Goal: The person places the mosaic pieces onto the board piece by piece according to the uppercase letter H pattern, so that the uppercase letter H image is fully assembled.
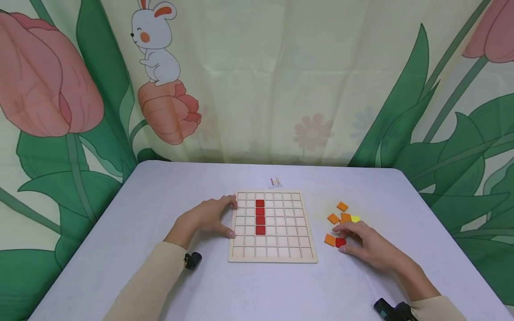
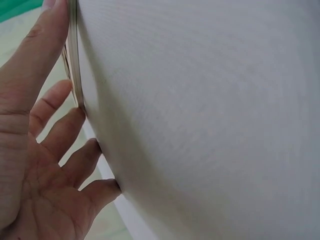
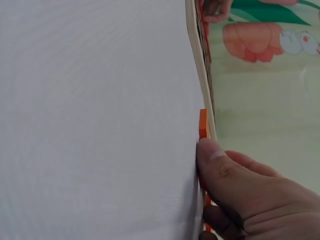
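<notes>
A square wooden grid board [image 1: 273, 258] lies on the table, with several red tiles [image 1: 260, 220] in one column. At its left edge rests my left hand [image 1: 209, 216], the thumb and fingertips spread along the border; the left wrist view shows that hand's loosely extended fingers [image 2: 65, 130] beside the board's side. To the right of the board, my right hand [image 1: 369, 245] pinches a loose red tile [image 1: 340, 242] between thumb and fingers. An orange tile [image 1: 329, 240] lies right against it. From the right wrist, the thumb [image 3: 220, 165] covers most of the red tile.
Beyond the right hand lie several more orange tiles [image 1: 342, 206] and a yellow tile [image 1: 355, 219]. A small card with a coloured grid pattern [image 1: 275, 182] lies behind the board. The white table [image 1: 192, 178] ends at a printed curtain [image 1: 249, 98].
</notes>
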Available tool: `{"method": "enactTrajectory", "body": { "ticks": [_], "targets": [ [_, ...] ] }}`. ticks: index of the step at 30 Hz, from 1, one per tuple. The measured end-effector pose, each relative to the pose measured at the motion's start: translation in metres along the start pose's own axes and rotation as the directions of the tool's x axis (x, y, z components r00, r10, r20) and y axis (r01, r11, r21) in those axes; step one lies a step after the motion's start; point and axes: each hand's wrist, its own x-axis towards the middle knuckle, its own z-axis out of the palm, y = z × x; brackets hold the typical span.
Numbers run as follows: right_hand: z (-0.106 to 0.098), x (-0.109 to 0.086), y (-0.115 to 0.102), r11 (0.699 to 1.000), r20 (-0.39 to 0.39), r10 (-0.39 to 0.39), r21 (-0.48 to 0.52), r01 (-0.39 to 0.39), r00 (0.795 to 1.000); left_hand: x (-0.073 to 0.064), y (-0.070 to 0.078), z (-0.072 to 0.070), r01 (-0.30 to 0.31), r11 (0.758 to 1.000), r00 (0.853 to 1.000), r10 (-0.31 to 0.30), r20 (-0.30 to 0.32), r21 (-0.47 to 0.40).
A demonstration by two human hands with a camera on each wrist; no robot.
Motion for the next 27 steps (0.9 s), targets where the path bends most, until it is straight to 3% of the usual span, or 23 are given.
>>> {"method": "enactTrajectory", "body": {
  "ticks": [6, 15, 21, 27],
  "targets": [
    [-0.002, 0.003, -0.005, 1.0, -0.006, -0.018, 0.003, 0.018, 1.0, 0.001, -0.003, 0.002, -0.004, 1.0, 1.0, 0.004, 0.0, -0.002],
    [-0.003, 0.009, -0.007, 0.998, -0.039, 0.024, 0.052, -0.022, 0.999, 0.001, -0.002, 0.0, 0.001, 1.0, 1.0, -0.001, -0.006, 0.003],
    [-0.002, 0.019, -0.011, 0.987, -0.045, -0.02, 0.158, 0.027, 0.999, -0.001, 0.0, -0.002, -0.021, 1.0, 1.0, 0.021, -0.005, -0.006],
    [0.001, 0.032, -0.022, 0.977, -0.025, -0.016, 0.213, 0.021, 1.0, -0.002, -0.001, -0.001, -0.02, 1.0, 1.0, 0.02, -0.008, -0.005]
  ]
}}
